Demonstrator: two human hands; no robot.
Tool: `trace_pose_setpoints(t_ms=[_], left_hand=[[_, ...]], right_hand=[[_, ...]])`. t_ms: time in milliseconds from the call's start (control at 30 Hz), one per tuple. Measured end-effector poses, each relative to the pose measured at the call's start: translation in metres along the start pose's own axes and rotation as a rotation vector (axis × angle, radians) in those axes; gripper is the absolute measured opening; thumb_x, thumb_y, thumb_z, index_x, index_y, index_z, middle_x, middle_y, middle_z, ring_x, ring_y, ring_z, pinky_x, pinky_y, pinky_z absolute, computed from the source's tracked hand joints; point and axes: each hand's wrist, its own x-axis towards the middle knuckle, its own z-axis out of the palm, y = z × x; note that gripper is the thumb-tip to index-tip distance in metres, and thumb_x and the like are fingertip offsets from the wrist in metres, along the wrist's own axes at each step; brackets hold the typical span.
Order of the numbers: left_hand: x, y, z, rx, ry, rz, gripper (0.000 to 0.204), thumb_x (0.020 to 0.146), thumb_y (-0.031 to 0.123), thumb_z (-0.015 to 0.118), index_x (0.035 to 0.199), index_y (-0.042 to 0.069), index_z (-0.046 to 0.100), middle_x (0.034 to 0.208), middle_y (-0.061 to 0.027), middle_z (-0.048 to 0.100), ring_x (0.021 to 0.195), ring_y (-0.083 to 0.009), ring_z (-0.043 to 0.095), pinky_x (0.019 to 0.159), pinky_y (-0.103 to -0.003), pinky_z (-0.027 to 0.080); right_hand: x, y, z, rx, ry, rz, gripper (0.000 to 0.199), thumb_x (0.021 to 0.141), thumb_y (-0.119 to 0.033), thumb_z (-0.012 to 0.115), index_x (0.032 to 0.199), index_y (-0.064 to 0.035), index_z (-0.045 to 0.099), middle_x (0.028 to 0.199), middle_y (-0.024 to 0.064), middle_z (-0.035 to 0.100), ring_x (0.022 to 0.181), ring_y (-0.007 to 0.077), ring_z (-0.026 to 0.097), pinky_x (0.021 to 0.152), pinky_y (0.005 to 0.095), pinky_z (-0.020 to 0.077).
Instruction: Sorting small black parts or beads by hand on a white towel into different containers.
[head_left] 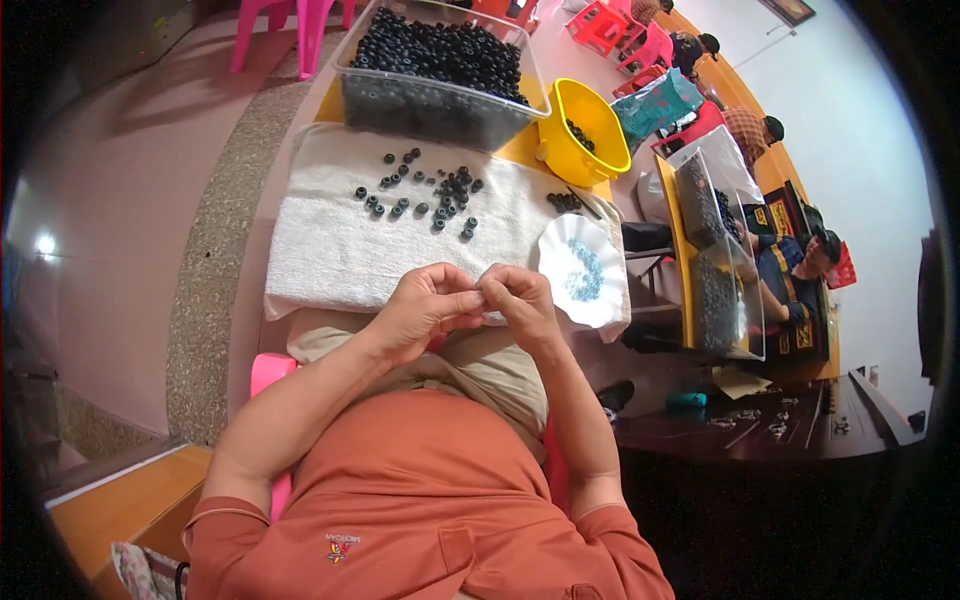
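My left hand [432, 308] and my right hand [520, 303] meet at the fingertips above the near edge of a white towel [325, 235]. Both are closed in a pinch, and whatever lies between the fingers is too small or hidden to name. Beyond them, small black round pieces [455, 195], some with a hole showing, lie scattered on the towel. Just right of my right hand stands a white scalloped dish [552, 262] holding tiny pale-blue bits [584, 272]. Behind the dish are a few more black pieces [564, 202] and a thin dark stick [584, 202].
A clear plastic bin [430, 115] heaped with black pieces stands at the far side, beside a yellow basin [563, 140] with several inside. Farther right are more clear bins [712, 290] and a seated person [790, 268]. Other people and red and pink stools [598, 28] appear behind.
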Motion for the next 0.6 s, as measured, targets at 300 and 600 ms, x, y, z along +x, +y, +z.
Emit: trace_pose_setpoints(t_ms=[300,600], left_hand=[[-0.001,-0.001,-0.001,0.005,-0.031,-0.069,0.017,0.088,0.008,0.071,0.097,0.006,0.056,0.089,-0.0055,0.065,0.081,-0.0152,0.068,0.074,-0.028,0.060],[-0.003,0.008,0.000,-0.027,-0.035,-0.089,0.017,0.089,0.008,0.070,0.097,0.006,0.056,0.090,-0.0050,0.064,0.081,-0.0144,0.067,0.074,-0.027,0.060]], right_hand=[[-0.001,0.003,-0.012,0.554,-0.132,0.392,0.017,0.091,-0.017,0.068,0.094,-0.0002,0.064,0.087,0.0078,0.067,0.077,0.0167,0.067,0.070,0.0301,0.0581],[-0.004,-0.008,0.008,0.047,-0.032,0.038,0.019,0.098,-0.017,0.060,0.090,-0.0002,0.063,0.082,0.0007,0.057,0.067,0.0065,0.050,0.059,0.0204,0.0404]])
